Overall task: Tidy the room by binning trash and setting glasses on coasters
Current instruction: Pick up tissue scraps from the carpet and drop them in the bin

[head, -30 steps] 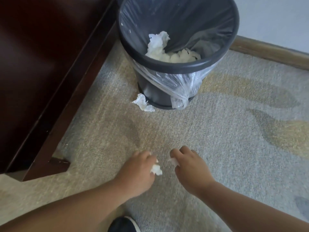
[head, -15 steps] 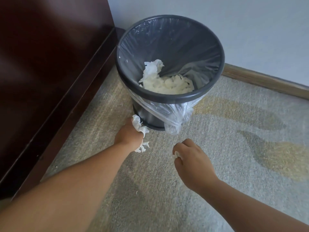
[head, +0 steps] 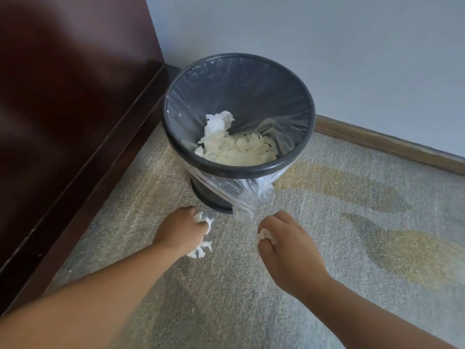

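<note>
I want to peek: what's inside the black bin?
Inside the bin is a clear plastic liner holding a heap of crumpled white tissues. Anything under that heap, and the bin's bottom, is covered.

Tissue (head: 201, 249) in left hand (head: 180, 231), right hand (head: 289, 253)

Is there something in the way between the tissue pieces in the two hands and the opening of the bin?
Nothing visible does. The bin has no lid. The left hand grips crumpled tissue and the right hand pinches a small scrap, both in front of it. The liner tail hangs outside the rim.
</note>
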A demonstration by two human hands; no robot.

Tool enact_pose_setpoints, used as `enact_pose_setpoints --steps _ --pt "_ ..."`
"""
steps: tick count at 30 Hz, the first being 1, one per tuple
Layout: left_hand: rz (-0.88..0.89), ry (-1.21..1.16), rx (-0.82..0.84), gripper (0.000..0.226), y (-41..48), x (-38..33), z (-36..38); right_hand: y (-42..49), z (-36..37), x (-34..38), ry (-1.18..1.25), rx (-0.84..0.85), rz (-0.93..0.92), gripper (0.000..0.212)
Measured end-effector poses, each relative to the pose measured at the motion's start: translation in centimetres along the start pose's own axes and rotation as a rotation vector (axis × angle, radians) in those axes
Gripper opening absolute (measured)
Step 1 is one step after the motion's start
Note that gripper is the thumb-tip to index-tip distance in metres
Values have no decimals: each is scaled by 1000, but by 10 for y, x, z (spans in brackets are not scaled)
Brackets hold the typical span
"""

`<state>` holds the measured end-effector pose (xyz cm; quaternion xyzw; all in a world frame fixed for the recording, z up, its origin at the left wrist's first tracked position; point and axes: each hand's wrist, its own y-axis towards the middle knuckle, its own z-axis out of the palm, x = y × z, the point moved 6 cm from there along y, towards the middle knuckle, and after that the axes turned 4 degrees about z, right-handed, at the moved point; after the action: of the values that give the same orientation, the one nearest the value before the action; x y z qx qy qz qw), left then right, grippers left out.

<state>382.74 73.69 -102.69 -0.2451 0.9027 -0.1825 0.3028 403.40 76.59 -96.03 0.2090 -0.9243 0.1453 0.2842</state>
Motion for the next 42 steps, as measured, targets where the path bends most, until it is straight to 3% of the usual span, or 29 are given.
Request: enact_pose_setpoints --steps 7,12,15,19,22,25,31,37,42 --pt "209 -304 -96 14 -98 -51 -91 -1 -77 37 258 -192 -108 9" --pt "449 -494 -400 22 -130 -124 -171 6 -148 96 358 -415 -262 18" --pt "486 -577 -515 22 -106 -148 -193 33 -172 123 354 -491 -187 15" --pt "401 -650 -587 15 -51 -159 -194 94 -165 132 292 -363 -24 20" --pt "333 -504 -480 21 -22 -163 -180 120 -144 125 247 -135 27 39" --pt "302 -312 -312 51 -9 -160 -164 115 -145 116 221 -136 45 56" --pt "381 -328 -422 32 -20 -159 -171 97 -151 106 167 -229 20 48" --pt "416 164 -367 49 -31 -168 -167 89 -161 104 66 -252 -23 45" --pt "377 64 -259 31 -89 -197 -202 61 -215 137 31 -221 6 34"
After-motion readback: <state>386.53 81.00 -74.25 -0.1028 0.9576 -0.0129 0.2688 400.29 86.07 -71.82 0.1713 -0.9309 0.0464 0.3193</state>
